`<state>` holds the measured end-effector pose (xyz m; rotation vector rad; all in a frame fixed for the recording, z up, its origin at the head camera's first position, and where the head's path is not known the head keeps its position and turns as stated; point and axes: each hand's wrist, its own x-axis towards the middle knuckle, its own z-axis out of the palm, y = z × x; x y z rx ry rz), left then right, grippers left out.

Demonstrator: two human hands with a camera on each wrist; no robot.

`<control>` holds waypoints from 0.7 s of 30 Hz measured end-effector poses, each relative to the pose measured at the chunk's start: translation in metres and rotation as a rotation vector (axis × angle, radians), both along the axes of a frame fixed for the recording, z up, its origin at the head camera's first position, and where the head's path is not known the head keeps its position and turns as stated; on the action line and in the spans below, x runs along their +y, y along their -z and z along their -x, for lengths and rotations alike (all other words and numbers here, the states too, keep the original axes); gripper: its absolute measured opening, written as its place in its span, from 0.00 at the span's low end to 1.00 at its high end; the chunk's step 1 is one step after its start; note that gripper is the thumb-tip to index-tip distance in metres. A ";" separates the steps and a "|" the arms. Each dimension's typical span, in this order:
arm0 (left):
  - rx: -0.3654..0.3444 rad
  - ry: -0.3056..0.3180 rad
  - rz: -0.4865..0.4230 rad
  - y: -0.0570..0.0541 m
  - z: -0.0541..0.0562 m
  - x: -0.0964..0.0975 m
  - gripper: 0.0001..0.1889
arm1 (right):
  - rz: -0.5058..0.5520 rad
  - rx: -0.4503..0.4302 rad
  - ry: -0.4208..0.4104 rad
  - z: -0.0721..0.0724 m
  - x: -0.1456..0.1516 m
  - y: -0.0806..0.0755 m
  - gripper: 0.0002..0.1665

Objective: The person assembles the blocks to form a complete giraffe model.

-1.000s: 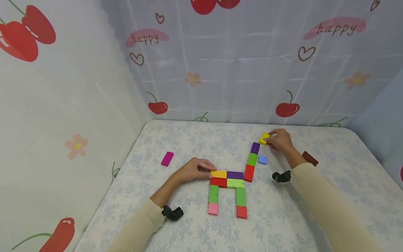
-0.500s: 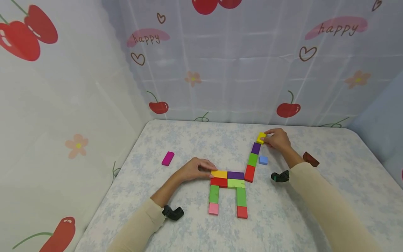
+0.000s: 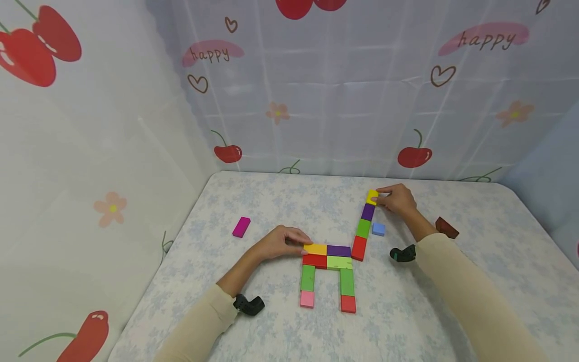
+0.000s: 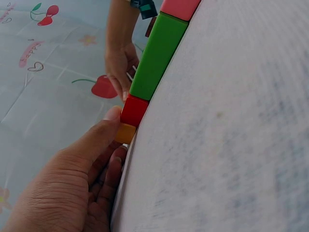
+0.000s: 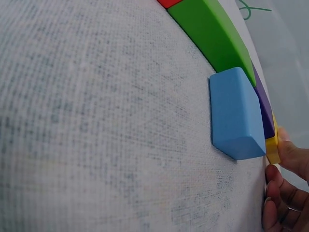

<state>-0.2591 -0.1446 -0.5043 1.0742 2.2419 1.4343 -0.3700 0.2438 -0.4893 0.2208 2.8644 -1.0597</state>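
Note:
In the head view, my right hand [image 3: 398, 199] pinches a yellow block [image 3: 372, 196] between thumb and fingers at the far end of a slanted row. Below it in that row come a purple block [image 3: 368, 212], a green block [image 3: 363, 229] and a red block [image 3: 359, 248]. My left hand [image 3: 281, 243] holds the left end of an orange block [image 3: 315, 249], thumb at its near corner and a finger at its far edge. This orange block lies against a red block [image 3: 314, 261]. Beside them are another purple block [image 3: 339, 251] and a light green block [image 3: 339, 262].
Two legs of green blocks [image 3: 307, 278] extend toward me, ending in a pink block [image 3: 307, 299] and a red one. A light blue block [image 5: 235, 113] lies right of the slanted row. Loose magenta block [image 3: 242, 227] lies left; a brown block [image 3: 447, 228] sits by the right wrist.
My right hand has moved left with the yellow block, bringing it from right of the slanted row to the purple block's far end. The left hand has stayed on the orange block.

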 end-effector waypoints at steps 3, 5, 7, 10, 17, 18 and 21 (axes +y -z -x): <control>0.007 0.002 0.005 0.000 0.000 0.000 0.16 | -0.003 0.004 0.001 0.000 0.000 0.001 0.30; 0.007 0.003 0.005 0.000 0.000 0.000 0.16 | -0.005 0.007 0.000 -0.001 0.000 0.001 0.30; 0.006 0.003 0.004 0.000 0.000 0.000 0.16 | -0.007 0.012 -0.005 -0.002 0.000 0.001 0.30; 0.004 0.001 0.000 0.001 0.000 0.000 0.16 | 0.002 0.023 -0.021 -0.003 0.001 0.000 0.30; 0.002 0.000 -0.011 0.004 0.001 0.000 0.16 | 0.006 0.028 -0.035 -0.006 0.001 -0.001 0.29; 0.002 0.001 -0.011 0.004 0.001 0.000 0.16 | 0.005 0.030 -0.037 -0.006 0.001 -0.001 0.29; -0.003 0.000 -0.011 0.003 0.001 0.000 0.16 | 0.003 0.036 -0.045 -0.007 0.001 -0.002 0.29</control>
